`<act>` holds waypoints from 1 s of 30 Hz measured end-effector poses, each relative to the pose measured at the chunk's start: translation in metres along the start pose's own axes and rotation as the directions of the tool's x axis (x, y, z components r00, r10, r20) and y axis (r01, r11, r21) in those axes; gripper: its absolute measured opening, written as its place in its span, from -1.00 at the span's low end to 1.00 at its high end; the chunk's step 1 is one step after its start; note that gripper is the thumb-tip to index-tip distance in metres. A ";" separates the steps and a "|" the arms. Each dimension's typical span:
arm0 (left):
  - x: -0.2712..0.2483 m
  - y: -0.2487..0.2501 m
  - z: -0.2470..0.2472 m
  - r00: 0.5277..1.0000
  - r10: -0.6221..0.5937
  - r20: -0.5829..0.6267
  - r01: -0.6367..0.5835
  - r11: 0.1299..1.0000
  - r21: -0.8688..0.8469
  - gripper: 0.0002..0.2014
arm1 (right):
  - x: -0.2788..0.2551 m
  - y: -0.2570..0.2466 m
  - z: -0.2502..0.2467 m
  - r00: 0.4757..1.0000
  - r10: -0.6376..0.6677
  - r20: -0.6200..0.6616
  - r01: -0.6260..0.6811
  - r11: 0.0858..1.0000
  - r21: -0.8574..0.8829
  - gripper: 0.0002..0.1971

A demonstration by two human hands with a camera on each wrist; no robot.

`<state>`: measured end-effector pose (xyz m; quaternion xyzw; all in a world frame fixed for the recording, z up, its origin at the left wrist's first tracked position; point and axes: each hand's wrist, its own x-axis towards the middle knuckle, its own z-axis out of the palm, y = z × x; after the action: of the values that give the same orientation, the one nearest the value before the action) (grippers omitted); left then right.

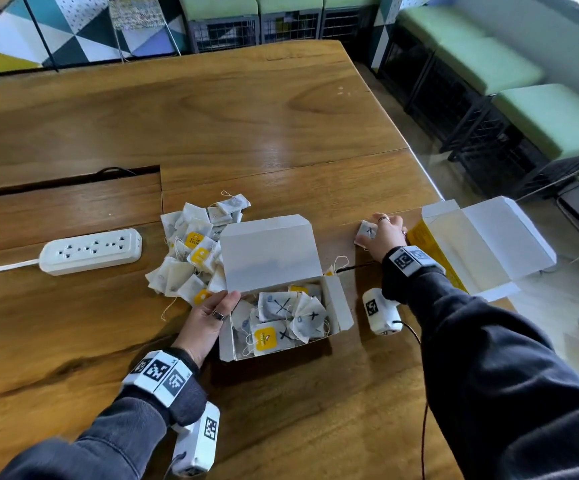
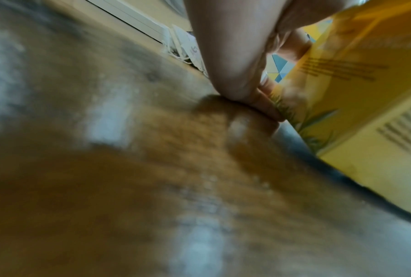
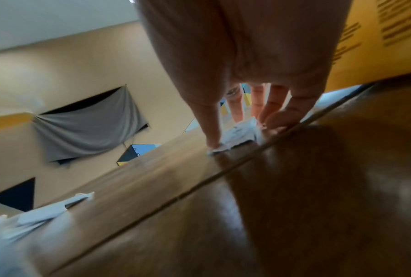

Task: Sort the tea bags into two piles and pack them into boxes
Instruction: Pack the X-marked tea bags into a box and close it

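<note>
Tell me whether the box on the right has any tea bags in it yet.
No, in the head view the open right box shows only its bare white inside.

Tabletop (image 1: 281, 116) brown wood grain. Tea bags (image 1: 191, 251) white, yellow tags. Right box (image 1: 482, 244) yellow outside, white inside. Power strip (image 1: 90, 251) white.
</note>
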<state>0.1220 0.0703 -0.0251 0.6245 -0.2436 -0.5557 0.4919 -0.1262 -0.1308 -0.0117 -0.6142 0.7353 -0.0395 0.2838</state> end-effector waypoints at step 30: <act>-0.006 -0.001 -0.016 1.000 0.001 0.026 -0.001 1.000 -0.019 -0.92 | -0.069 -0.024 -0.007 0.860 -0.382 0.339 0.434 0.896 -0.092 -0.89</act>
<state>0.1351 0.0808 -0.0250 0.6121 -0.2450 -0.5659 0.4950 -0.1025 -0.0748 0.0296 -0.7760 0.5344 0.0597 0.3295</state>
